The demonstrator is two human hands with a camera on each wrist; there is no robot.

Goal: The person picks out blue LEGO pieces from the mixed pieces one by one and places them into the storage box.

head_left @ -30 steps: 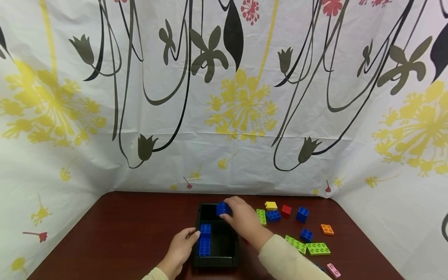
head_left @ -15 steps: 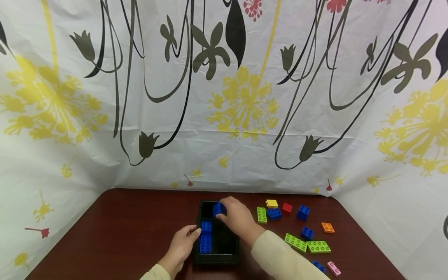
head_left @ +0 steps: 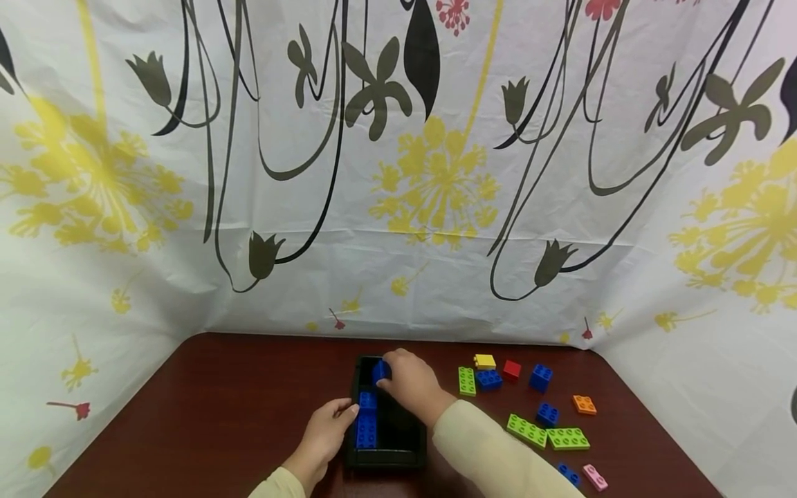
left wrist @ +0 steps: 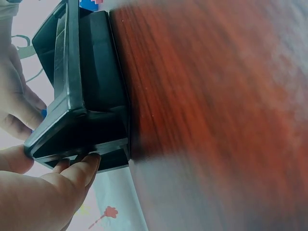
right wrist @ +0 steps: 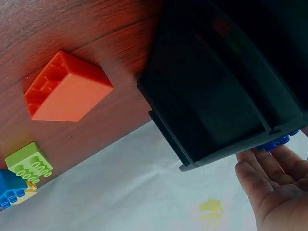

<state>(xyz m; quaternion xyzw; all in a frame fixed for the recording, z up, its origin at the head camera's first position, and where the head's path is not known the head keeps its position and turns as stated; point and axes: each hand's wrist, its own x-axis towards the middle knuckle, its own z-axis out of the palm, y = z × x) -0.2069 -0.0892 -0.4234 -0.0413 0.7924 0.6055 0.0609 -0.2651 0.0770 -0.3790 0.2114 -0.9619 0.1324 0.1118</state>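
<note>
A black tray (head_left: pixel 405 459) with a cross wall near its far end stands on the dark red table. My left hand (head_left: pixel 324 432) grips its left side, thumb at the rim (left wrist: pixel 30 150) and fingers curled against the outer wall. Inside, along the left wall of the larger compartment, lie blue bricks (head_left: pixel 366 430) in a row. My right hand (head_left: pixel 414 386) pinches another blue brick (head_left: pixel 379 372) over the far compartment, close to the left wall. In the right wrist view, the tray's wall (right wrist: pixel 202 96) hides most of this brick, and only its studs (right wrist: pixel 276 143) show.
To the right lie loose bricks: lime (head_left: pixel 568 438), blue (head_left: pixel 541 377), red (head_left: pixel 512 370), yellow (head_left: pixel 484 362), orange (head_left: pixel 584 404) and pink (head_left: pixel 595 477). An orange-red brick (right wrist: pixel 72 94) lies beside the tray in the right wrist view. A flowered white sheet (head_left: pixel 299 311) hangs behind the table.
My right hand has moved left with the blue brick, from the far compartment's right part to its left wall. The left hand keeps its grip on the tray.
</note>
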